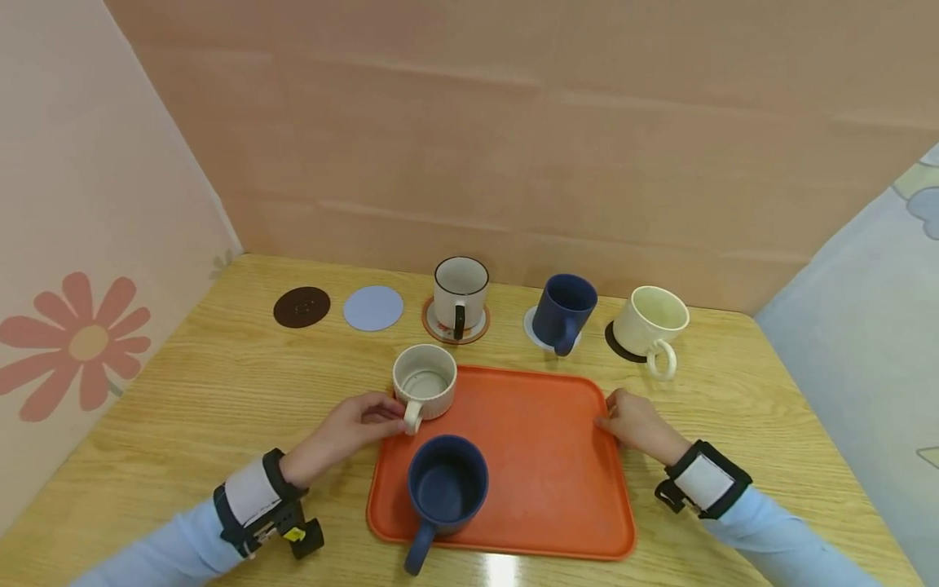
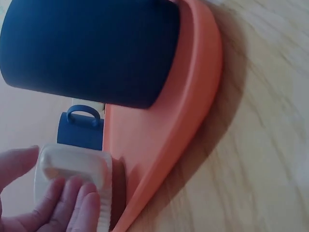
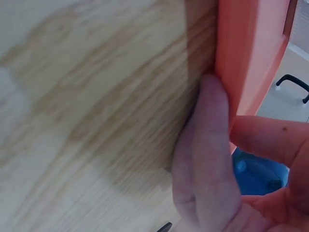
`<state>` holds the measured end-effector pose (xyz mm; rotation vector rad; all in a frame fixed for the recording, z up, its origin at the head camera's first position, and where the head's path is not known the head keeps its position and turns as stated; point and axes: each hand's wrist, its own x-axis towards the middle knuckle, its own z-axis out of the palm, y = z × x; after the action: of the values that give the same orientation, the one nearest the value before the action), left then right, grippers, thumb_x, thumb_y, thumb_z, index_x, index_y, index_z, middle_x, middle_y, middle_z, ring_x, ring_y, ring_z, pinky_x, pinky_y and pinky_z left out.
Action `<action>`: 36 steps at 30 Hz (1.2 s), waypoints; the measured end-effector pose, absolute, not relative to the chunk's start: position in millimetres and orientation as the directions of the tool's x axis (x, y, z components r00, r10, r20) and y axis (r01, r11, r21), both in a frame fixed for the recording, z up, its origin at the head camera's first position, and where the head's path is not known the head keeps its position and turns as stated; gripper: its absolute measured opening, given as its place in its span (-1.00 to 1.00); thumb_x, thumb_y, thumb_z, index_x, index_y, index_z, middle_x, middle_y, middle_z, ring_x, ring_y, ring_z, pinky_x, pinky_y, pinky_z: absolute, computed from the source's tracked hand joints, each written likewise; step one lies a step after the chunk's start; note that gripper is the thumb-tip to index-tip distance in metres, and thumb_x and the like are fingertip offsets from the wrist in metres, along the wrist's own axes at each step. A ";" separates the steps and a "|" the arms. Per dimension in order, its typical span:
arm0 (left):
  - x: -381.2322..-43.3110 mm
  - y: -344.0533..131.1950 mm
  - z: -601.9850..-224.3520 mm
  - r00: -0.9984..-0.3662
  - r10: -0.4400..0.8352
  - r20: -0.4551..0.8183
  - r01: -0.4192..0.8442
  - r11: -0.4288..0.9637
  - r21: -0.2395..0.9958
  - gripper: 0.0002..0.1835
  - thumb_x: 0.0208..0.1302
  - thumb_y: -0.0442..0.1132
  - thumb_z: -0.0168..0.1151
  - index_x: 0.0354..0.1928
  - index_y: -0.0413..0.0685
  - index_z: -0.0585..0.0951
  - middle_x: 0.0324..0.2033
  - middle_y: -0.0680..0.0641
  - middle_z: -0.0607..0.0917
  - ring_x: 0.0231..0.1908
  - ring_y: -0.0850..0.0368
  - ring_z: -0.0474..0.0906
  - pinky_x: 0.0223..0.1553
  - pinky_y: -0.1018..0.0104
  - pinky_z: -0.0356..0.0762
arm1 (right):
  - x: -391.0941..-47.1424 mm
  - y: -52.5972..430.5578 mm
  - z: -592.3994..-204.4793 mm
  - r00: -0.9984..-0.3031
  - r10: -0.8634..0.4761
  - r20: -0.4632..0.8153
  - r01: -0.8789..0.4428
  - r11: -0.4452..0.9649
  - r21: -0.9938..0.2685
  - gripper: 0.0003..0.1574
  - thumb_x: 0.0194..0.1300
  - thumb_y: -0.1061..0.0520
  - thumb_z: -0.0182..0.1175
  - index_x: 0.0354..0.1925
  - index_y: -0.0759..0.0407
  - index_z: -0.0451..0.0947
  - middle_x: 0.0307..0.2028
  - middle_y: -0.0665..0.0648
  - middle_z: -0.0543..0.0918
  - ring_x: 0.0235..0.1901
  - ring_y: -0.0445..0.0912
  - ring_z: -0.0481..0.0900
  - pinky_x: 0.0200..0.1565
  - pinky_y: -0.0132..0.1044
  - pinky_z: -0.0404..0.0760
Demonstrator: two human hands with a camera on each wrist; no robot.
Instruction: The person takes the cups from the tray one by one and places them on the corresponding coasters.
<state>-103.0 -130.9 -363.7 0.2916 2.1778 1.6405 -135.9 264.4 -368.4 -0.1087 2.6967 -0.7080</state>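
My left hand (image 1: 359, 424) is beside the handle of a small ribbed white mug (image 1: 424, 380), which stands in the far left corner of an orange tray (image 1: 543, 465). The left wrist view shows its fingers (image 2: 72, 200) near that handle, with the thumb apart from it; contact cannot be told. My right hand (image 1: 638, 425) grips the tray's right rim, thumb over the edge and fingers along its outer side. A large dark blue mug (image 1: 449, 481) stands at the tray's near left, its handle jutting over the front rim.
Behind the tray, a white black-rimmed mug (image 1: 460, 289), a blue mug (image 1: 563, 314) and a cream mug (image 1: 649, 326) stand on coasters. A dark brown coaster (image 1: 301, 307) and a pale blue coaster (image 1: 373, 308) lie bare at the left. Paper-covered walls (image 1: 513, 147) border the wooden table.
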 end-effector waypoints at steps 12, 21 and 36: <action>-100.9 -117.6 -369.8 -0.918 0.314 -0.242 -0.170 0.238 0.956 -0.61 0.20 -0.12 0.20 -0.09 -0.32 0.52 -0.29 -0.09 0.64 -0.22 0.14 0.52 -0.12 0.33 0.43 | -136.9 269.8 -369.9 -0.917 -0.127 -0.379 0.114 0.825 -0.553 -0.76 0.15 0.25 0.17 -0.33 0.48 0.43 -0.47 0.19 0.53 -0.66 -0.08 0.58 -0.54 -0.27 0.59; -102.3 -109.9 -372.3 -0.946 0.228 -0.231 -0.160 0.295 0.942 -0.69 0.08 -0.15 0.30 -0.24 -0.26 0.63 -0.44 0.00 0.64 -0.35 0.18 0.47 -0.29 0.37 0.39 | -137.0 268.3 -367.5 -0.914 -0.116 -0.389 0.127 0.829 -0.545 -0.75 0.17 0.25 0.15 -0.32 0.48 0.42 -0.45 0.21 0.54 -0.65 -0.09 0.58 -0.53 -0.25 0.59; -103.4 -103.7 -378.8 -0.920 0.333 -0.205 -0.141 0.207 0.968 -0.67 0.17 -0.16 0.22 -0.34 -0.40 0.57 -0.59 0.02 0.38 -0.46 0.15 0.26 -0.44 0.41 0.16 | -135.7 269.4 -369.8 -0.909 -0.111 -0.401 0.157 0.801 -0.578 -0.73 0.18 0.24 0.15 -0.28 0.50 0.41 -0.44 0.21 0.54 -0.62 -0.07 0.59 -0.53 -0.25 0.61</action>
<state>-103.4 -103.7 -378.8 0.1791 2.1183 1.7613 -135.7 269.4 -369.8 0.0348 2.5681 -0.8755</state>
